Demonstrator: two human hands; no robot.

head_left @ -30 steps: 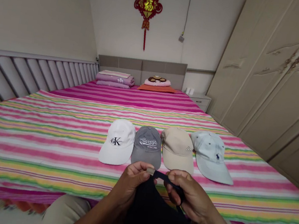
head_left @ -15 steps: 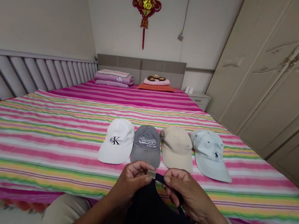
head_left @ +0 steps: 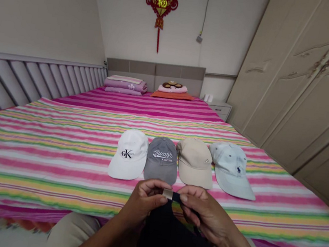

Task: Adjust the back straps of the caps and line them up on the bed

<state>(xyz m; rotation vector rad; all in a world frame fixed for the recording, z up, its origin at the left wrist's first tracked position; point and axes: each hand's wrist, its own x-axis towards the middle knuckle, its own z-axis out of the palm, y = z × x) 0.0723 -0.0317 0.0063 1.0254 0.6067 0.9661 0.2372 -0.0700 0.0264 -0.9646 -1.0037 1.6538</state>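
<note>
A black cap (head_left: 174,240) hangs between my hands at the near edge of the bed, its strap uppermost. My left hand (head_left: 145,201) pinches the strap beside its metal buckle (head_left: 168,194). On the other side of the buckle, my right hand (head_left: 203,212) grips the dark strap (head_left: 176,197) between thumb and fingers. Just beyond lie a white cap (head_left: 130,155), a grey cap (head_left: 160,172), a beige cap (head_left: 194,167) and a pale blue cap (head_left: 231,172), side by side with brims toward me.
The caps rest on a striped bedspread (head_left: 54,156). Folded purple bedding (head_left: 126,86) and a pink folded stack (head_left: 172,89) sit by the headboard (head_left: 178,72). A railing (head_left: 35,79) runs along the left; a wardrobe (head_left: 296,89) and bedside cabinet (head_left: 220,109) stand at right.
My right hand has moved slightly left, closer to the buckle, and less strap shows between my hands. The row of caps has stayed in place.
</note>
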